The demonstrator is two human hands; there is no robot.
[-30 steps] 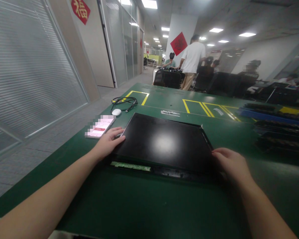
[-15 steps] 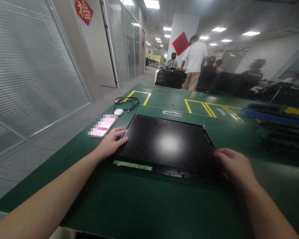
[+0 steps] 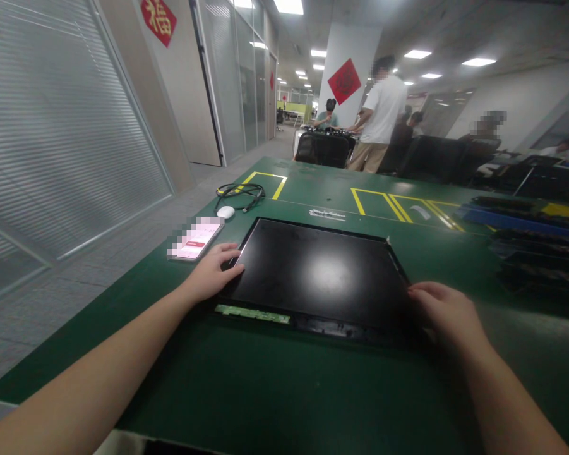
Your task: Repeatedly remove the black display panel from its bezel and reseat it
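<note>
A flat black display panel (image 3: 307, 272) lies face up on the green table, with a bright reflection on its screen. A narrow green circuit board (image 3: 253, 314) runs along the left part of its near edge. My left hand (image 3: 215, 268) grips the panel's left edge, thumb on top of the screen border and fingers along the side. At the opposite side, my right hand (image 3: 448, 309) has its thumb and forefinger closed on the right edge; its other fingers are mostly hidden.
A phone (image 3: 196, 239) with a lit screen, a white mouse (image 3: 225, 213) and a coiled black cable (image 3: 241, 194) are left of the panel. Dark parts and a blue tray (image 3: 502, 218) are stacked at the right. Yellow tape (image 3: 372, 191) marks the green table (image 3: 312, 392). Several people are beyond.
Both hands and the display panel stay nearly in place. In the background, the standing person in a white shirt has shifted to the right.
</note>
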